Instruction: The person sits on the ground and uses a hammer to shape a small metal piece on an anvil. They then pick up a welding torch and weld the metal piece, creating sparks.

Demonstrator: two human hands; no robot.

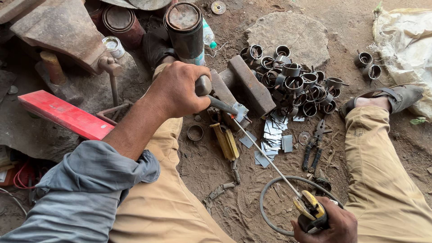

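rusty steel everywhere, seen from the head camera looking down between two khaki-trousered legs on a dirt floor. gripping, with the left hand [180, 90] closed tight, a dark-handled tool [216, 101] whose tip is pressing onto a small metal piece [240, 112] at the near end of the iron block [249, 87]. clamping, with the right hand [330, 225] wrapped shut, a yellow electrode holder [309, 210] at near right, its thin welding rod [265, 155] running far-left up to that same small piece, tip touching or just beside it; cannot tell which. looping from the holder, a grey cable [270, 191] over the dirt.

lying just right of the block, a heap of short steel rings [294, 87]; nearer, a scatter of flat cut plates [270, 139] and a pair of pliers [313, 146]. resting beside the left knee, a yellow-handled tool [226, 141] and a single ring [195, 132]. sitting at far left, a red bar [63, 114] and rusty tins [119, 22].

risking, as a judgement, burns on bare hands and the sandalled foot [382, 99] from sparks, both being near the rod tip; also risking the small piece slipping off the block if the left tool's pressure is easing, and the rod sticking to the work if held touching too long.
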